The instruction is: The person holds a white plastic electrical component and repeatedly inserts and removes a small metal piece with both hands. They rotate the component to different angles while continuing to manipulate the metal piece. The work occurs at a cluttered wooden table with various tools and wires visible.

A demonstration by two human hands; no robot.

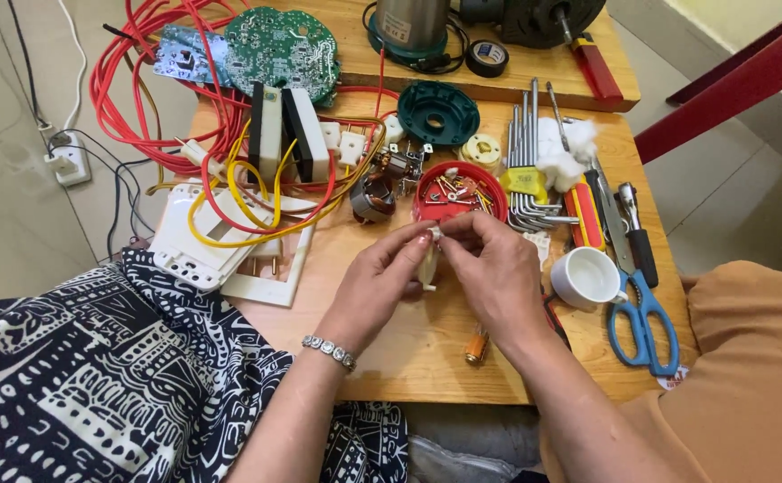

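Note:
My left hand (380, 282) and my right hand (489, 268) meet over the middle of a small wooden table (427, 353). Between their fingertips they hold a small cream-white plastic part (429, 262); both hands pinch it at its top. A silver bracelet (329, 350) circles my left wrist. Just beyond my fingers stands a red round lid (459, 192) filled with several screws and small metal bits. A copper-wound motor piece (372, 198) lies left of the lid.
White switch plates (216, 246), red and yellow wires (230, 192), a green circuit board (282, 45), hex keys (525, 170), a white cup (585, 277), blue scissors (643, 317), screwdrivers (634, 228) and a small brass part (476, 346) crowd the table. A wall socket (71, 159) sits at left.

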